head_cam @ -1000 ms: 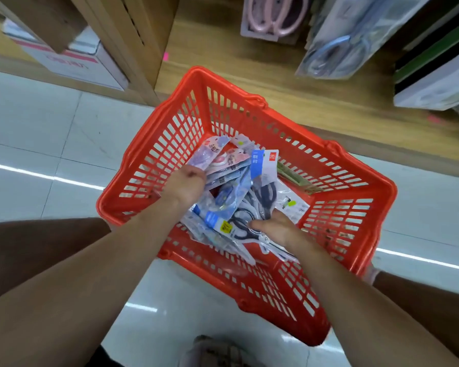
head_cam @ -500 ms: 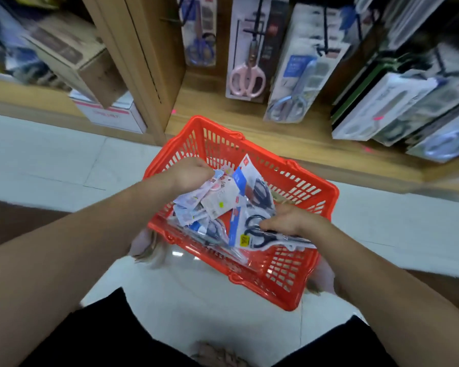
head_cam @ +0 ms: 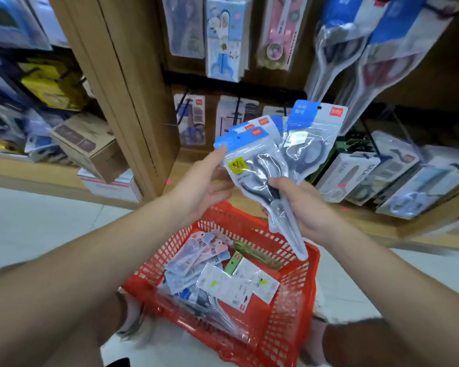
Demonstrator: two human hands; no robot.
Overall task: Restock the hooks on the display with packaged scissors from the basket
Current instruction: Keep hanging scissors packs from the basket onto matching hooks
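My right hand (head_cam: 304, 207) grips a fanned bunch of packaged scissors (head_cam: 265, 165) with blue header cards and black handles, held up above the red basket (head_cam: 281, 319). My left hand (head_cam: 204, 186) is open beside the bunch, its fingertips touching the front pack's blue top edge. More scissors packs (head_cam: 210, 274) lie loose in the basket on the floor. Behind the bunch, the wooden display (head_cam: 133, 102) carries hooks with hanging scissors packs (head_cam: 223, 41), and one thin hook (head_cam: 171, 125) sticks out at the left.
A wooden upright divides the shelving on the left. Cardboard boxes (head_cam: 90, 144) sit on the low shelf at left. Boxed scissors (head_cam: 398, 178) lean on the bottom ledge at right. Pale floor tiles surround the basket, and my knees flank it.
Both hands rose out of the basket with a bunch of black-handled scissors packs. The left hand let go of the packs it held and moved to the bunch's top. The view tilted up to the display.
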